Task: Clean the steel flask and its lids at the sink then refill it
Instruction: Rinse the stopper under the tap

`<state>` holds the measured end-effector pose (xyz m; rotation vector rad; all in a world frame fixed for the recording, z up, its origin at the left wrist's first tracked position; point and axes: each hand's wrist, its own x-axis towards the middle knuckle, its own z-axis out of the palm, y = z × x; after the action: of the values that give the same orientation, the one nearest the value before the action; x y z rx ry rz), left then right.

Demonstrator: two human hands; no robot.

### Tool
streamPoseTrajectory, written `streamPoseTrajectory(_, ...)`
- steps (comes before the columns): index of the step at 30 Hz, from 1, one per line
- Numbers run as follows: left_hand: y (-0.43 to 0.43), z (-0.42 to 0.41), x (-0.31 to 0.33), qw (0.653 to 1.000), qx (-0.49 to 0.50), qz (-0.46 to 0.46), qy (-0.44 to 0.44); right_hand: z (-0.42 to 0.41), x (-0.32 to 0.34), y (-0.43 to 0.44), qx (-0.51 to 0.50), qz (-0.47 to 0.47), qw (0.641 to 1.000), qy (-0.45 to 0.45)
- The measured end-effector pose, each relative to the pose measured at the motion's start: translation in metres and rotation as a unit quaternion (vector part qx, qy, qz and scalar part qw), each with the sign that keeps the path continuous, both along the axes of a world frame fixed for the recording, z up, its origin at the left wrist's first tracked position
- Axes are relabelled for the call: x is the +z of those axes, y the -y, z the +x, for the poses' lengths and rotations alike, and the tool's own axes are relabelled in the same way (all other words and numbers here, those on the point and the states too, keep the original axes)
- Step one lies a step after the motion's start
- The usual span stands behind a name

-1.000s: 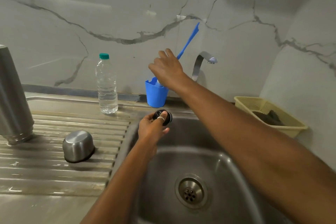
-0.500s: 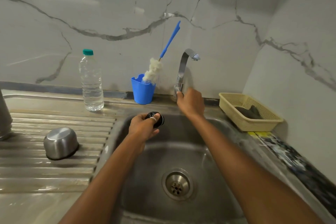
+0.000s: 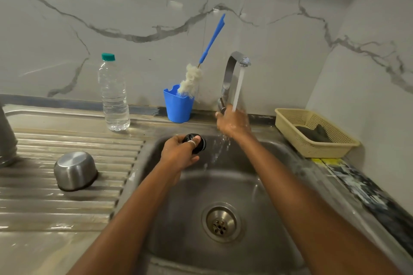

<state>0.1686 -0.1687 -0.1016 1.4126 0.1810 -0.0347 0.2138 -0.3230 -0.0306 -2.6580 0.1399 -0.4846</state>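
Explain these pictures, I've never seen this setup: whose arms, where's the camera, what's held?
No machine: these are a person's bare arms, seen from one wide camera worn on the head, looking down at a steel sink. The left hand holds a small black lid over it. The right hand is at the base of the tap, under running water; its grip is too blurred to judge. On the draining board sit an upturned steel cup lid and a water bottle; the flask shows at the left edge. Behind stand a blue cup with a brush, and a basket.
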Motion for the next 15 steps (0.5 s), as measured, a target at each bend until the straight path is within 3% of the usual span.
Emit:
streamPoseTrajectory(2, 0.004, -0.005, 0.002, 1.000, -0.012, 0.017, 0.005, -0.019, -0.002, 0.002, 0.043, -0.021, 0.998, -0.038)
streamPoseTrajectory(4, 0.010, -0.010, 0.003, 0.999, -0.031, 0.029, 0.011, -0.037, -0.001, 0.009, 0.070, 0.017, 0.994, -0.077)
streamPoseTrajectory(10, 0.041, -0.013, 0.017, 0.994, -0.088, 0.062, 0.016, -0.069, -0.009, 0.025, 0.062, 0.251, 0.961, -0.099)
streamPoseTrajectory(15, 0.083, 0.001, 0.028, 0.990, -0.107, 0.087, 0.025, -0.070, -0.032, 0.023, 0.021, 0.428, 0.895, -0.124)
